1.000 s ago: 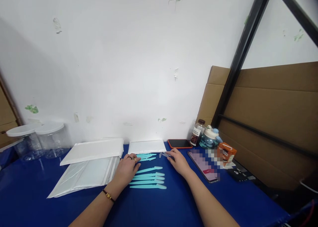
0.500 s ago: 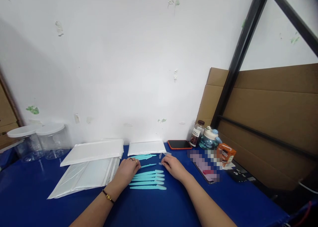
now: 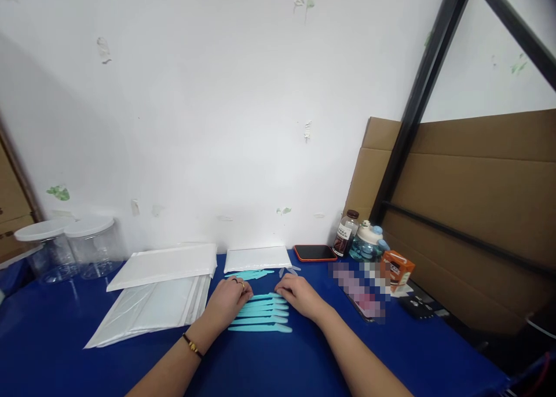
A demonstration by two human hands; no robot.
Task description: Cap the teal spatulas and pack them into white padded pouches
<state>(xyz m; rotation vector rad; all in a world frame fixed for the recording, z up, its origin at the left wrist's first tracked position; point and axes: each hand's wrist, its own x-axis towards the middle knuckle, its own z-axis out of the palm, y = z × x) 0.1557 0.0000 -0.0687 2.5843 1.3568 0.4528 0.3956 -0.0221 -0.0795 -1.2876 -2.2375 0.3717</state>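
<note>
My left hand [image 3: 230,299] pinches the handle end of a turquoise eyebrow razor [image 3: 263,296]. At its blade end are the closed fingertips of my right hand [image 3: 300,294], which partly hide a pale tip. Just nearer to me, several more turquoise eyebrow razors [image 3: 260,328] lie in a row, their paler blade ends to the right. Behind my hands is a small pile of eyebrow razors [image 3: 249,275]. A few translucent caps [image 3: 290,270] lie beyond my right hand.
White padded envelopes [image 3: 152,304] are stacked at left, near clear jars [image 3: 93,249]. Another white packet [image 3: 258,259] lies by the wall. An orange-edged phone [image 3: 315,252], a brown-capped bottle [image 3: 346,235], a water bottle [image 3: 365,244] and an orange box [image 3: 396,270] stand or lie at right.
My left hand has moved slightly right and nearer with the razor, setting it close above the row. My right hand has come nearer to me, from holding a cap to the razor's blade end.
</note>
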